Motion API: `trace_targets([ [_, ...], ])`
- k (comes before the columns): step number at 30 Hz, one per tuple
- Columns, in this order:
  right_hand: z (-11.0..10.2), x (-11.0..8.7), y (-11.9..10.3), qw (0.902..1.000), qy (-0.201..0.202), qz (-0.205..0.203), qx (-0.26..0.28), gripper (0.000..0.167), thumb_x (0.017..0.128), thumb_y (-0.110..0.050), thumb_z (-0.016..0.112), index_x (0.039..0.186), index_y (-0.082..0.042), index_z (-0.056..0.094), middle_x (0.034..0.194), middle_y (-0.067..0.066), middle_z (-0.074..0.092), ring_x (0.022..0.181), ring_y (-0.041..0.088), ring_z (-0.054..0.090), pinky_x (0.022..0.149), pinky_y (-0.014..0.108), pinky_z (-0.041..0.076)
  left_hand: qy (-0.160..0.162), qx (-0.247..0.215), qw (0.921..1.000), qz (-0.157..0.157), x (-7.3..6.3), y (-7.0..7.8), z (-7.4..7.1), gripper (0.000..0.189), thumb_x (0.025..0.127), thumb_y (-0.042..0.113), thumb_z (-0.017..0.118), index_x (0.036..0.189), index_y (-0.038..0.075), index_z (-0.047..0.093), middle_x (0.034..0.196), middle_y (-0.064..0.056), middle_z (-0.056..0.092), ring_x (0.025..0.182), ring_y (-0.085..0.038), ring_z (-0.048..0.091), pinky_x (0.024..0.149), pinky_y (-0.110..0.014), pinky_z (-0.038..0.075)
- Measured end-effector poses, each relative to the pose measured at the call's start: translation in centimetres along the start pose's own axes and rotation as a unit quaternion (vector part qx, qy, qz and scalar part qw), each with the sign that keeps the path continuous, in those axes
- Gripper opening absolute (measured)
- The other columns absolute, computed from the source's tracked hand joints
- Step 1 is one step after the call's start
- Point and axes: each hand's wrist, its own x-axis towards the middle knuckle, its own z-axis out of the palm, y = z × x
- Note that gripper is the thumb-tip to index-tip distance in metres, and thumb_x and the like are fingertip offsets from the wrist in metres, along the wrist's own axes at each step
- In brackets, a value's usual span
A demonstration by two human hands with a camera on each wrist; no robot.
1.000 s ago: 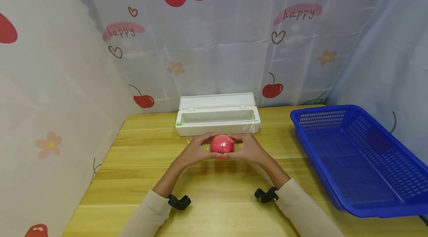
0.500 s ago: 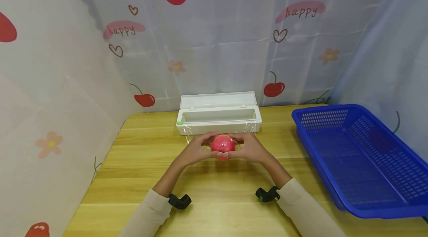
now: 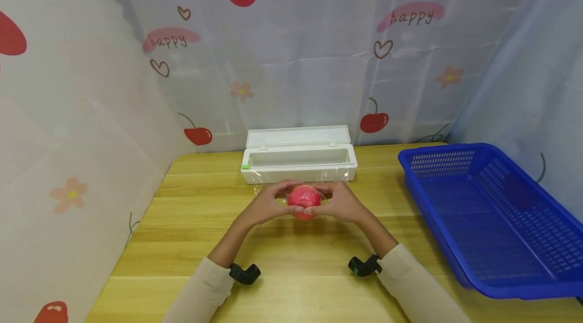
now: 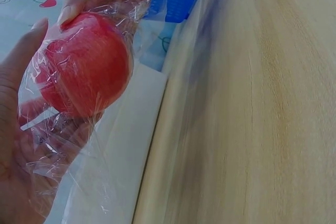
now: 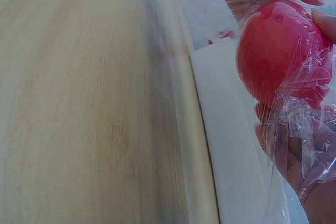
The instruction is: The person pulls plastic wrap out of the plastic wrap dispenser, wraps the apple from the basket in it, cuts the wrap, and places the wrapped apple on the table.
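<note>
A red apple (image 3: 304, 202) is held between both hands above the table, with clear cling film (image 4: 47, 150) around it. My left hand (image 3: 269, 205) grips its left side and my right hand (image 3: 340, 203) its right side. Both thumbs meet on the near face, while the other fingers curl round behind, partly hidden. Crumpled film (image 5: 302, 129) bunches between the apple and the right palm. More film stretches from the hands toward a white cling film box (image 3: 298, 176), whose lid stands open just behind them.
On the right of the wooden table (image 3: 291, 287) stands a blue plastic basket (image 3: 437, 232). A printed curtain (image 3: 309, 85) closes off the back and sides. Each wrist carries a small black camera, left camera (image 3: 245, 274) and right camera (image 3: 364, 266).
Film in front of the white box now shows on its left side as well as its right. Both hands keep their grip, and the apple has turned slightly between the fingers.
</note>
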Motion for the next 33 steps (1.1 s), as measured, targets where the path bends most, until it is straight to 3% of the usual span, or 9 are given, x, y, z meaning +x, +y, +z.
trace_targets([
  [11, 0.0, 0.1, 0.2, 0.9999, -0.009, 0.005, 0.003, 0.054, 0.076, -0.037, 0.091, 0.121, -0.013, 0.075, 0.103, -0.002, 0.077, 0.091, 0.016, 0.071, 0.08, 0.03, 0.061, -0.025, -0.018, 0.9994, -0.017, 0.1, -0.4, -0.1, 0.059, 0.085, 0.034, 0.084, 0.138, 0.023, 0.062, 0.124, 0.011, 0.069, 0.109, -0.01, 0.067, 0.093, -0.033, 0.057],
  [16, 0.0, 0.1, -0.4, 0.9995, -0.028, 0.006, 0.01, 0.052, 0.08, -0.027, 0.088, 0.126, -0.009, 0.072, 0.108, 0.001, 0.076, 0.097, 0.017, 0.071, 0.085, 0.029, 0.059, -0.016, -0.025, 0.9991, -0.03, 0.0, -0.2, -0.1, 0.058, 0.084, 0.036, 0.085, 0.136, 0.022, 0.065, 0.121, 0.01, 0.07, 0.108, -0.011, 0.067, 0.091, -0.033, 0.058],
  [23, -0.1, 0.3, 0.2, 0.9979, -0.062, -0.005, 0.02, 0.058, 0.082, -0.038, 0.086, 0.133, -0.018, 0.068, 0.117, -0.006, 0.073, 0.107, 0.013, 0.068, 0.092, 0.03, 0.057, 0.0, -0.042, 0.9988, -0.027, 0.1, -0.7, 0.0, 0.052, 0.083, 0.034, 0.085, 0.131, 0.021, 0.068, 0.118, 0.006, 0.072, 0.103, -0.014, 0.069, 0.089, -0.035, 0.059],
  [25, -0.4, 0.3, 0.3, 0.9976, -0.065, -0.007, 0.022, 0.057, 0.084, -0.037, 0.084, 0.134, -0.016, 0.067, 0.119, -0.003, 0.073, 0.107, 0.015, 0.069, 0.09, 0.03, 0.058, 0.001, -0.048, 0.9986, -0.022, 0.1, -0.9, 0.1, 0.051, 0.083, 0.033, 0.085, 0.13, 0.022, 0.069, 0.118, 0.007, 0.073, 0.104, -0.015, 0.069, 0.089, -0.036, 0.058],
  [30, -0.7, 0.3, 0.2, 0.9993, -0.033, -0.015, 0.007, 0.05, 0.092, -0.033, 0.077, 0.134, -0.009, 0.067, 0.123, 0.003, 0.072, 0.106, 0.019, 0.068, 0.089, 0.031, 0.059, -0.002, -0.056, 0.9983, -0.012, 0.1, -1.1, 0.1, 0.051, 0.083, 0.033, 0.086, 0.13, 0.019, 0.07, 0.119, 0.004, 0.073, 0.105, -0.017, 0.068, 0.089, -0.036, 0.058],
  [33, -0.6, 0.3, 0.0, 0.9994, 0.003, -0.033, -0.005, 0.045, 0.093, -0.031, 0.076, 0.13, -0.006, 0.069, 0.122, 0.004, 0.072, 0.106, 0.021, 0.068, 0.091, 0.037, 0.059, -0.003, -0.063, 0.9979, -0.016, 0.1, -1.1, 0.0, 0.051, 0.084, 0.033, 0.084, 0.129, 0.015, 0.071, 0.118, 0.0, 0.074, 0.103, -0.019, 0.069, 0.086, -0.036, 0.059],
])
